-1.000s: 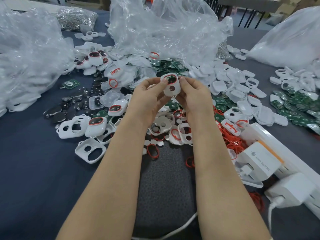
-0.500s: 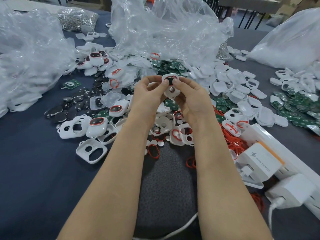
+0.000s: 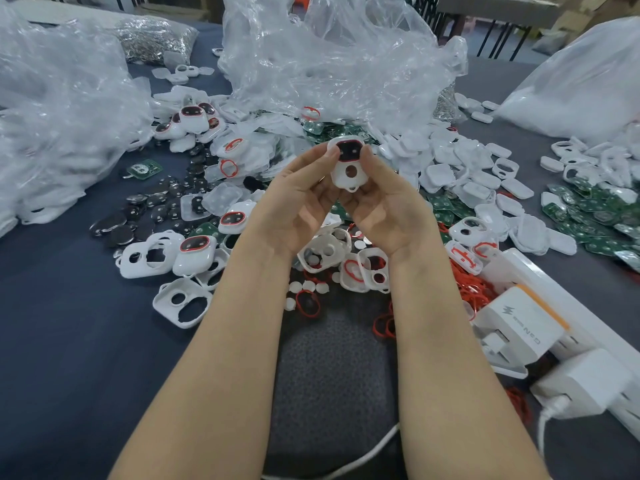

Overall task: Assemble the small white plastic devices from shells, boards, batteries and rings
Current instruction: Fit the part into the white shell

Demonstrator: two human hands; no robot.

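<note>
- Small white plastic shell (image 3: 346, 181), a rounded square with a red ring round a dark oval window near its top, a round hole below that and a little loop at its bottom edge, is held in the air above the middle of the table, facing the camera.
- Left hand (image 3: 298, 206) pinches the shell's left side, its thumb on the upper left corner beside the red ring and its fingers curled behind.
- Right hand (image 3: 388, 209) grips the right side, its thumb against the upper right edge and its fingers curled behind.
- Under the hands lie open white shell halves (image 3: 325, 252), some with red rings seated in them, and small white round discs (image 3: 308, 285).
- Loose red rubber rings (image 3: 467, 289) are heaped to the right of these, against a long white power strip (image 3: 526, 271) that carries boxy white chargers (image 3: 519, 323).
- Left of the hands lie empty white front shells with two cut-outs (image 3: 181, 301) and closed white devices with red-rimmed windows (image 3: 194, 254).
- Dark round coin batteries (image 3: 114, 230) are scattered farther left.
- Green circuit boards (image 3: 588, 220) lie far right, mixed with white covers.
- Crumpled clear plastic bags (image 3: 329, 64) rise at the back.
- Everything rests on a dark blue table cloth (image 3: 69, 341).
- Between the forearms lies a grey textured pad (image 3: 329, 368), with a white cable (image 3: 363, 452) crossing its near end.
</note>
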